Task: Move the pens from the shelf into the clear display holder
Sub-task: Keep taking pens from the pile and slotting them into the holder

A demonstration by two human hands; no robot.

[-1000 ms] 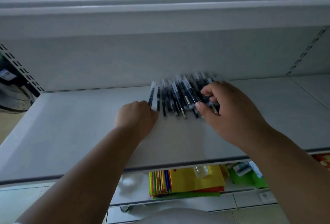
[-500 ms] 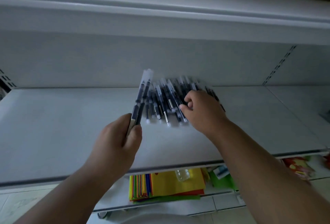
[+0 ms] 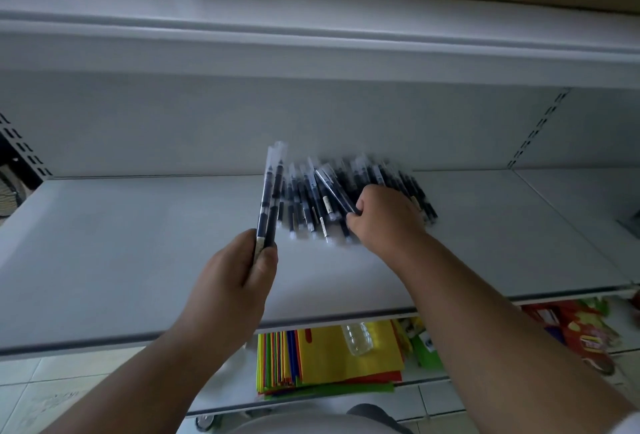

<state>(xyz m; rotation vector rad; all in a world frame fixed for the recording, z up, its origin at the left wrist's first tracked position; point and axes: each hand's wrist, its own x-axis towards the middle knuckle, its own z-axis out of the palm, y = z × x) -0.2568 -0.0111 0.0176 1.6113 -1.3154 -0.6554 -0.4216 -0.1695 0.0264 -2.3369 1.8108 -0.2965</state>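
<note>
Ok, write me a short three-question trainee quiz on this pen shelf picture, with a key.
1. True or false: the left hand grips pens lifted clear of the pile of pens.
2. Multiple choice: what is the right hand doing? A) resting flat on the bare shelf; B) pinching one pen at the pile; C) holding the plastic bottle.
3. Fill in: the stack of coloured paper lies on the shelf ____ the pens.

Key: 1 true; 2 B; 3 below. The clear display holder is not in view.
</note>
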